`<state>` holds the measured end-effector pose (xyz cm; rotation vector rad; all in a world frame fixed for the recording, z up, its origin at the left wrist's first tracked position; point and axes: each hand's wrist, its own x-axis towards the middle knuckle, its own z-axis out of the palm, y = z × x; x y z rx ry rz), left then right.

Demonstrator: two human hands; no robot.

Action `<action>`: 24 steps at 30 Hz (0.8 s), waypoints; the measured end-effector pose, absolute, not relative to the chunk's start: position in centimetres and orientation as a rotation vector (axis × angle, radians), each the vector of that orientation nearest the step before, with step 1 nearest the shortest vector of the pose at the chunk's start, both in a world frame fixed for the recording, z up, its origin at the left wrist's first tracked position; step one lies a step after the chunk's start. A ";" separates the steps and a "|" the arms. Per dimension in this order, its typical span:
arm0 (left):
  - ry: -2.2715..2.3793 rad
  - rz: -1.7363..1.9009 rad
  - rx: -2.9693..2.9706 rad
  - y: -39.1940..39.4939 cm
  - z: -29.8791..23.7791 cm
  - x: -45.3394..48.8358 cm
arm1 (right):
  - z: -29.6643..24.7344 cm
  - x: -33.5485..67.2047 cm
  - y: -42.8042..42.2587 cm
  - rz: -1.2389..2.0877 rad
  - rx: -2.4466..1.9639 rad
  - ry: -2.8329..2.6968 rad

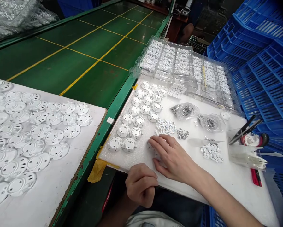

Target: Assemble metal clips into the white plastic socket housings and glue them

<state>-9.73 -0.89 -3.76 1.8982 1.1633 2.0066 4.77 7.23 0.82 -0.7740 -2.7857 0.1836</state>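
Two bare hands worked at the near edge of a white foam-topped surface, toward its near left corner. The right hand arched palm down just inside that edge, its thumb set apart from its fingers, over a pale piece that was mostly covered; whether the fingers pressed on it could not be told. The left hand was curled into a loose fist at the near edge, just beside the right thumb, and whether it held anything small could not be seen. What showed of the pale piece lay between the right thumb and fingers, beneath the palm. It looked like one of the round white units standing in rows along the surface's left edge, the closest of them just left of the right hand. Such a unit would probably be light and stiff, smooth enough to slide if nudged, and best taken by its outer rim, clear of the dark holes in its top. Beyond the right fingertips, farther from the near edge, lay a heap of tiny white parts, likely light and easy to scatter, suited to a fingertip pinch, with small metal parts just to its right.
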 end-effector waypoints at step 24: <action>1.149 1.992 1.974 -0.4 -3.8 -9.5 | -1.4 4.1 5.9 -0.151 -1.084 -2.552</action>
